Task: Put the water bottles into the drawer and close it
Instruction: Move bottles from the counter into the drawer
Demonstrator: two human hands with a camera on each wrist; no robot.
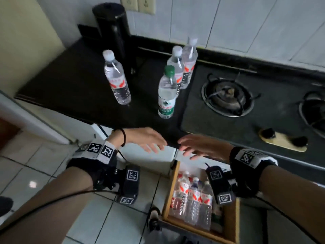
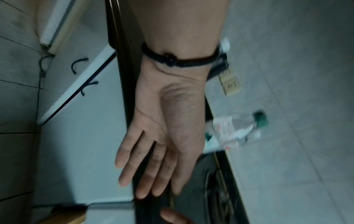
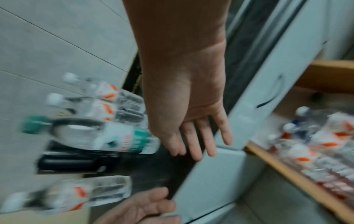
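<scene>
- Tiled kitchen wall behind, and in front of me a black countertop (image 1: 73, 81) running right into a gas stove (image 1: 226, 97) with a round burner.
- Four water bottles stand upright on that counter: a white-capped one (image 1: 117, 78) alone on the left, a green-capped bottle (image 1: 167, 94) nearest the front edge, and two more white-capped bottles (image 1: 184, 66) touching each other just behind it.
- A tall black canister (image 1: 112, 30) sits at the back, close to the wall sockets.
- Below the counter edge the wooden drawer (image 1: 169, 194) is pulled out, and I can see bottles lying inside (image 1: 193, 198) side by side, red-and-white labels up, one with a dark cap.
- My left hand (image 1: 146, 140) hovers at the counter's front edge, fingers straight and loose, nothing in it; the left wrist camera shows the flat palm (image 2: 159, 148) and a dark cord bracelet (image 2: 180, 60) around the wrist.
- My right hand (image 1: 198, 145) is level with it, fingers spread and relaxed, also holding nothing; the fingertips of the two hands point at each other, close but apart.
- From the right wrist view, that hand (image 3: 189, 115) is between the standing bottles and the drawer, with the green-capped one (image 3: 91, 134) just beside the fingers, not touched.
- Both wrist views are blurred, so label text is unreadable.
- White cabinet fronts (image 1: 149, 159) sit under the hands; pale floor tiles lower left.
</scene>
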